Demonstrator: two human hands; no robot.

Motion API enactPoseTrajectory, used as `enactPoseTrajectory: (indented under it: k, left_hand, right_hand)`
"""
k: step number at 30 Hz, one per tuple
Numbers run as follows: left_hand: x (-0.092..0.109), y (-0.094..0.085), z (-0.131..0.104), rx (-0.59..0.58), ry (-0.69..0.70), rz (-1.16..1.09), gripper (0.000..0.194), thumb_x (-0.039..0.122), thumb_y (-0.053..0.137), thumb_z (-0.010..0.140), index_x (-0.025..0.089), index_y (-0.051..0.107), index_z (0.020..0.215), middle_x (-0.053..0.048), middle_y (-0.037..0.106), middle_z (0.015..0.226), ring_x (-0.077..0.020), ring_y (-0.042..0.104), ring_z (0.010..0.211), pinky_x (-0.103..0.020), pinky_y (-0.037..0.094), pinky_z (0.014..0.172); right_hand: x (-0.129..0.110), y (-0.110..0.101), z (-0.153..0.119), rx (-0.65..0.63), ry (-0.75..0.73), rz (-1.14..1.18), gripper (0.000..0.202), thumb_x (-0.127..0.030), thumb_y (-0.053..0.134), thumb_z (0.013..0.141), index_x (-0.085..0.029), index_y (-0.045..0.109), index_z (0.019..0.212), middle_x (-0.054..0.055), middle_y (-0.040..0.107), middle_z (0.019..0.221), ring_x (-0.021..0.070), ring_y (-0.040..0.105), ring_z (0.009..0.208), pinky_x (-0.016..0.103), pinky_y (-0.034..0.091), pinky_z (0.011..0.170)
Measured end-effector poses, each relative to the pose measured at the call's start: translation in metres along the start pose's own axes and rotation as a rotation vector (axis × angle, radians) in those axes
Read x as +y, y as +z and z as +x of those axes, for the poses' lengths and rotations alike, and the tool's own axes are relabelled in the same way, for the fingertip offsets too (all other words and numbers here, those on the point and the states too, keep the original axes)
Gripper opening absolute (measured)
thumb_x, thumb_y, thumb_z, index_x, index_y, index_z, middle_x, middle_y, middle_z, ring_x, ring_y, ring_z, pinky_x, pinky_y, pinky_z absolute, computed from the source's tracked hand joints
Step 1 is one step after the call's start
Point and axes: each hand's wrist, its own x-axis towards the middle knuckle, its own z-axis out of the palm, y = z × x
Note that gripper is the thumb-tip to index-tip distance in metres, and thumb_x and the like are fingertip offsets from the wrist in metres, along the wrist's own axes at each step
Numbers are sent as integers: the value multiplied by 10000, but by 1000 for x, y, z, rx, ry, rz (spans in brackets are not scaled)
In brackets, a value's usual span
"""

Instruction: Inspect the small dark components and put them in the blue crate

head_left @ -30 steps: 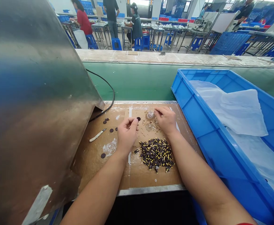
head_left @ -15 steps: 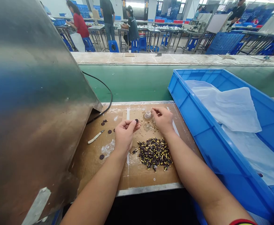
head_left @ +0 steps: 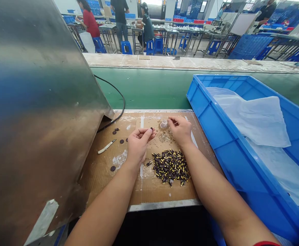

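My left hand [head_left: 138,142] pinches a small dark disc [head_left: 151,129] between thumb and fingertips. Across from it, my right hand [head_left: 180,130] is closed in a pinch, and whatever is at its fingertips is too small to make out. Beside those fingertips stands a small clear plastic cup [head_left: 164,124]. A heap of small dark parts with yellow ends [head_left: 170,167] lies on the cardboard surface [head_left: 154,194] below both hands. Left of my left hand are several loose dark discs [head_left: 113,168] and a knife with a pale handle [head_left: 104,148].
A large metal housing [head_left: 37,102] rises on the left, with a black cable [head_left: 117,89] at its edge. On the right, a deep blue crate [head_left: 223,150] holds white sheets [head_left: 254,119]. Behind a green barrier, several people are at tables with blue stools [head_left: 126,48].
Both hands keep nearly the same places, and the disc in my left hand is turned and more covered by the fingers. The whole view has shifted slightly.
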Motion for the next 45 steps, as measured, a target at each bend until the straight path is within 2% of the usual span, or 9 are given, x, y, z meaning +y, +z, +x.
enactPoseTrajectory:
  k: [4,7,11,15,19,26,29,38,45]
  left_hand:
    - [-1,-3,2,-33,-17,-58,332,253,878,692,114,666,906,-107,734,955,-123,699,794,-250,572,782]
    - [-1,-5,4,-61,-66,-137,317,204,822,762,158,692,1047,-67,711,958,-99,676,831,-224,550,798]
    - [0,-9,7,-92,-138,-231,244,190,775,817,182,733,1057,-54,695,980,-78,657,847,-185,540,796]
    - [-1,-9,7,-94,-123,-238,298,246,868,732,172,753,996,-64,724,976,-84,675,818,-184,555,779]
    - [-5,-8,5,-94,27,-94,364,275,903,690,172,751,1004,-86,751,1023,-130,714,901,-225,568,847]
    - [-6,-13,1,-107,296,405,308,340,814,810,176,778,1068,-103,758,1080,-198,728,983,-331,568,955]
    - [-6,-15,2,-118,328,480,290,360,800,828,185,788,1059,-102,757,1086,-201,726,995,-317,564,954]
    - [3,-7,2,-96,-28,-152,320,326,973,568,178,777,773,-49,772,903,-101,709,769,-174,572,736]
    - [7,-7,-1,-99,-46,-249,350,308,984,543,157,766,771,-22,763,864,-84,698,772,-175,572,782]
  right_hand:
    - [0,-1,1,1,43,5,183,-295,626,915,-203,775,967,81,783,970,224,704,823,391,563,803]
    - [-5,-5,1,42,169,87,189,-327,652,887,-189,766,947,80,783,915,205,698,741,368,580,748]
    - [-25,-11,-5,67,324,383,230,-388,694,852,-182,732,948,83,766,892,199,711,772,341,611,714]
    - [-54,-16,-18,-99,412,790,268,-445,725,844,-211,688,969,54,742,914,190,727,827,347,652,731]
    - [-74,-16,-27,-259,454,960,275,-470,757,826,-233,665,932,37,738,926,193,738,905,397,656,860]
    - [-77,-18,-28,-290,446,982,266,-456,767,821,-230,680,932,53,754,954,188,730,901,419,629,922]
    - [-78,-20,-28,-305,455,970,259,-442,768,819,-226,683,932,51,751,957,182,723,909,407,623,925]
    - [-82,-20,-31,-237,423,989,185,-363,758,840,-217,693,935,15,714,880,147,691,824,328,633,774]
    - [-87,-21,-34,-262,278,914,217,-326,752,867,-234,764,1063,40,783,1016,164,733,914,362,622,860]
